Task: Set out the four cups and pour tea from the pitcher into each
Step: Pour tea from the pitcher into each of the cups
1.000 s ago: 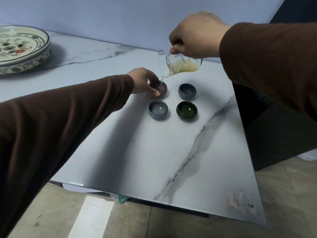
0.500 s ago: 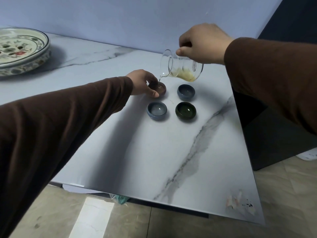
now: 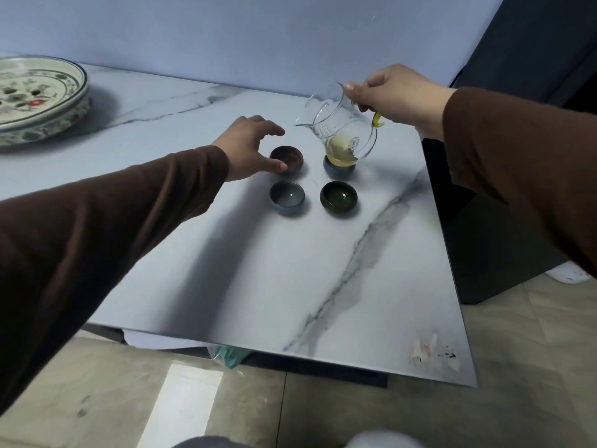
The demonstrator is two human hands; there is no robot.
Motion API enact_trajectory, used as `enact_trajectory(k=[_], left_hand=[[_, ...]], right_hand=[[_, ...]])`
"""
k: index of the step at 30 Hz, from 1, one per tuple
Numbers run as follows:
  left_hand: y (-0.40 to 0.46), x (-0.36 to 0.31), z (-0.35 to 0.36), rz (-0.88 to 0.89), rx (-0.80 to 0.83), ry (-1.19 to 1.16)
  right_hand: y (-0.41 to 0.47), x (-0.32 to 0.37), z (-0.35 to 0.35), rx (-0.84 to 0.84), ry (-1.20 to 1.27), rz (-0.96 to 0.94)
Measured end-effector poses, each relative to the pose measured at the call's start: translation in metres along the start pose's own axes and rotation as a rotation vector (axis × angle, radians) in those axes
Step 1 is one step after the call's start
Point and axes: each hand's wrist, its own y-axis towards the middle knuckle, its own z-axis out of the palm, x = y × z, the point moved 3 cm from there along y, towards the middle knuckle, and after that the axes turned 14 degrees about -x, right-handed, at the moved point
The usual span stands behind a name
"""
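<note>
**What Things Are Made Of**

The pitcher (image 3: 342,127) is clear, shiny glass. The four little cups (image 3: 287,198) look like glossy glazed clay. The table (image 3: 258,270) is smooth, marble-looking stone. The big painted dish (image 3: 42,98) looks like shiny china. The sleeves (image 3: 97,221) are soft brown cloth.

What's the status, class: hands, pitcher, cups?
Right hand holds pitcher over far-right cup, not pouring. Left hand open beside brown cup. Four cups set out. Nothing in the way.
</note>
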Motion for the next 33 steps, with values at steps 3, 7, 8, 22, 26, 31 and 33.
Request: enact_trajectory(k=[3,7,8,22,26,31,33], left_hand=[[-0.017,-0.006,-0.007,0.052,0.023,0.018],[-0.036,-0.008,-0.005,0.033,0.092,0.027],[-0.04,-0.007,-0.004,0.014,0.115,0.021],[-0.059,-0.001,0.015,-0.099,0.152,-0.065],[-0.057,0.0,0.017,-0.113,0.145,-0.078],[-0.054,-0.001,0.018,-0.11,0.151,-0.074],[-0.054,-0.001,0.018,-0.107,0.154,-0.073]], right_hand=[[-0.011,0.004,0.001,0.012,-0.029,-0.044],[-0.026,0.01,0.005,0.04,-0.102,-0.103],[-0.029,0.012,0.006,0.046,-0.126,-0.124],[-0.051,0.035,0.014,0.043,-0.444,-0.359],[-0.052,0.041,0.015,0.033,-0.493,-0.418],[-0.056,0.049,0.016,0.02,-0.556,-0.489],[-0.057,0.052,0.016,0.014,-0.574,-0.508]])
